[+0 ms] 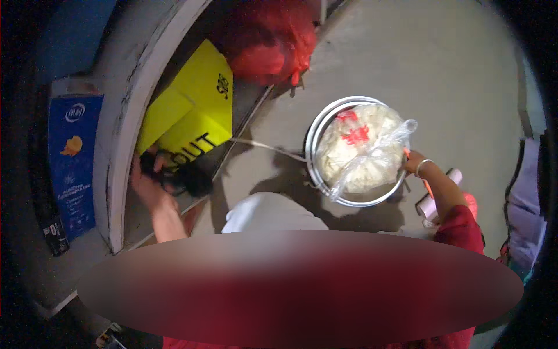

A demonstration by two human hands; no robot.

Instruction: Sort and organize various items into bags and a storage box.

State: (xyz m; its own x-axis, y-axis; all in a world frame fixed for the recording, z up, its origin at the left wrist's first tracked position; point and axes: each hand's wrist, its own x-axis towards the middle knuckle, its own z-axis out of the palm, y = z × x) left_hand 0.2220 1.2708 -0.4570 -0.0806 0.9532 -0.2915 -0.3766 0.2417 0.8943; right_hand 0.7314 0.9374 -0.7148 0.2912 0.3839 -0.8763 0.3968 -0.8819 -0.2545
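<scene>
My right hand (415,164) has its fingers curled over the right rim of a round metal pot (317,174). Bright orange shows at its fingertips and again beyond the wrist; I cannot tell whether that is one thing. Inside the pot sits a clear plastic bag (366,148) with pale contents and red print, its twisted top lying across. On the left, my left hand (148,176) is at a dark, blurred black object (192,178) below a yellow box (205,109). Shadow hides whether the fingers grip it.
A pale cord (270,149) runs from the yellow box's side to the pot. Behind the box sits a red bag (270,48). A whitish wall edge (135,100) and a blue printed box (74,161) stand at left. Near my right forearm lies a pink cylindrical object (429,207).
</scene>
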